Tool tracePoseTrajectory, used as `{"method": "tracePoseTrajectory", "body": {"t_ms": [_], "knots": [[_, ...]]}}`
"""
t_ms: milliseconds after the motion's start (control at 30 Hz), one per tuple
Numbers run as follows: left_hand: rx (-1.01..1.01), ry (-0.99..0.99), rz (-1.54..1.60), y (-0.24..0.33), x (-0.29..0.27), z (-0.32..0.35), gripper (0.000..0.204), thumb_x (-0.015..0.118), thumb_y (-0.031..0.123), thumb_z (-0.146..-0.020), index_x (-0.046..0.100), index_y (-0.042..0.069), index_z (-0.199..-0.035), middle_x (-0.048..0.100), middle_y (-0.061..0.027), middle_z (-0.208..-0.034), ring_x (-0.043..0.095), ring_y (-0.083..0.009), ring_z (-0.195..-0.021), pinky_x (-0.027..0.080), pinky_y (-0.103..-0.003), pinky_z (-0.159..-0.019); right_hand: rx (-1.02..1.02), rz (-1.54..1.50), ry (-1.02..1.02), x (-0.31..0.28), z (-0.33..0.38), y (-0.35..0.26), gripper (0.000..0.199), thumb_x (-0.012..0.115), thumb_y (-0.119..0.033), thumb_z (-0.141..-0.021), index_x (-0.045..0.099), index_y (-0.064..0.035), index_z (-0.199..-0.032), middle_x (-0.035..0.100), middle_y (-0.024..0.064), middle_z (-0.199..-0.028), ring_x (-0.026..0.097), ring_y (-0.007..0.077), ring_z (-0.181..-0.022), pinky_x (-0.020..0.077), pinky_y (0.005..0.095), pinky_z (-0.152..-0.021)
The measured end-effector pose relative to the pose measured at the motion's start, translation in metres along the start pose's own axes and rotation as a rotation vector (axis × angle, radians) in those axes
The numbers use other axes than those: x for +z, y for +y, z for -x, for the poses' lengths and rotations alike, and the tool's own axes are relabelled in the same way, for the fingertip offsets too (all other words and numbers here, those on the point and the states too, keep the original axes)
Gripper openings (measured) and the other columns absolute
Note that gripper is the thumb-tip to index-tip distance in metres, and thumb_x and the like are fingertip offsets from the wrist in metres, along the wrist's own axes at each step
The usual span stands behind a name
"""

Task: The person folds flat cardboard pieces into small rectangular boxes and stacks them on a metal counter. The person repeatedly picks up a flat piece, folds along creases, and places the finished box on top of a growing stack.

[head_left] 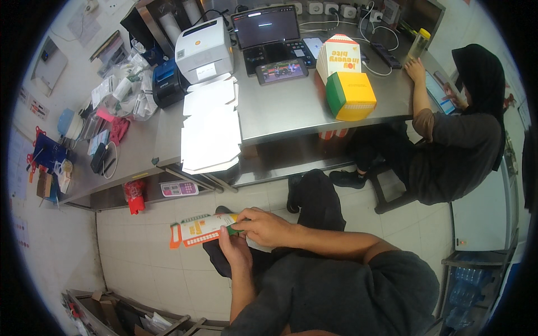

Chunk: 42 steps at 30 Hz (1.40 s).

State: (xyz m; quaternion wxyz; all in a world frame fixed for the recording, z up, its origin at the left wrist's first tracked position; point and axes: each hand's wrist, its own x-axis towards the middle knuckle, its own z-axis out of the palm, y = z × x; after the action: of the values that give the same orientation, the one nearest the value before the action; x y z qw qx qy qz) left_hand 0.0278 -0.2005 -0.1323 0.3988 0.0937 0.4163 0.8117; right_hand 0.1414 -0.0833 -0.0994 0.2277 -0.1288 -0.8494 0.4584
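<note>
Both my hands hold a flat, unfolded carton blank (197, 229), white with orange, yellow and green print, above my lap. My left hand (234, 249) grips its right end from below. My right hand (263, 225) pinches the same end from above, fingers over the green part. The blank's orange-edged left end sticks out over the tiled floor.
A steel table (280, 106) carries a stack of white flat blanks (210, 131), a folded green and yellow box (351, 95), a bundle of printed blanks (336, 55), a label printer (204, 50), a laptop (269, 31) and a phone (282, 70). Another person (454, 140) sits at right.
</note>
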Motion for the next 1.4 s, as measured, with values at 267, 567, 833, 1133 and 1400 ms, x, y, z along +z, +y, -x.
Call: {"method": "tracePoseTrajectory", "body": {"t_ms": [267, 567, 833, 1133, 1400], "knots": [[0.268, 0.130, -0.637, -0.012, -0.008, 0.000, 0.029, 0.067, 0.008, -0.105, 0.061, -0.005, -0.130, 0.068, -0.0163, -0.126, 0.070, -0.0252, -0.108, 0.055, -0.034, -0.093, 0.263, -0.316, 0.256, 0.001, -0.005, -0.002, 0.015, 0.069, -0.009, -0.097, 0.073, 0.0016, -0.107, 0.074, 0.0190, -0.110, 0.073, 0.0358, -0.101, 0.0583, 0.0415, -0.089], [0.583, -0.091, -1.225, -0.033, -0.038, 0.004, 0.032, 0.061, 0.004, -0.107, 0.060, -0.008, -0.136, 0.067, -0.0209, -0.135, 0.068, -0.0339, -0.120, 0.054, -0.043, -0.104, 0.239, -0.338, 0.326, 0.012, -0.005, 0.008, 0.017, 0.070, -0.005, -0.098, 0.073, 0.0050, -0.112, 0.073, 0.0191, -0.128, 0.074, 0.0254, -0.112, 0.0586, 0.0348, -0.096], [0.635, -0.187, -1.006, -0.040, -0.048, -0.009, 0.032, 0.061, 0.005, -0.107, 0.060, -0.007, -0.137, 0.065, -0.0196, -0.137, 0.068, -0.0331, -0.121, 0.055, -0.045, -0.106, 0.382, -0.619, 0.307, 0.018, -0.003, 0.022, 0.012, 0.069, -0.004, -0.101, 0.072, 0.0058, -0.107, 0.069, 0.0181, -0.130, 0.071, 0.0200, -0.113, 0.0586, 0.0339, -0.098], [0.218, -0.077, -0.455, -0.023, -0.003, -0.002, 0.034, 0.059, 0.008, -0.109, 0.055, -0.003, -0.141, 0.062, -0.0167, -0.139, 0.064, -0.0291, -0.127, 0.056, -0.046, -0.109, 0.314, -0.606, 0.228, 0.005, -0.006, 0.022, 0.014, 0.070, -0.010, -0.101, 0.075, 0.0035, -0.104, 0.065, 0.0151, -0.133, 0.066, 0.0211, -0.118, 0.0541, 0.0341, -0.101], [0.141, 0.023, -0.185, -0.019, -0.001, 0.000, 0.033, 0.066, 0.006, -0.105, 0.058, -0.001, -0.137, 0.064, -0.0155, -0.136, 0.066, -0.0253, -0.123, 0.058, -0.039, -0.105, 0.269, -0.504, 0.172, -0.005, -0.009, 0.019, 0.013, 0.072, -0.009, -0.098, 0.077, 0.0018, -0.102, 0.066, 0.0140, -0.128, 0.067, 0.0230, -0.117, 0.0538, 0.0357, -0.100]]}}
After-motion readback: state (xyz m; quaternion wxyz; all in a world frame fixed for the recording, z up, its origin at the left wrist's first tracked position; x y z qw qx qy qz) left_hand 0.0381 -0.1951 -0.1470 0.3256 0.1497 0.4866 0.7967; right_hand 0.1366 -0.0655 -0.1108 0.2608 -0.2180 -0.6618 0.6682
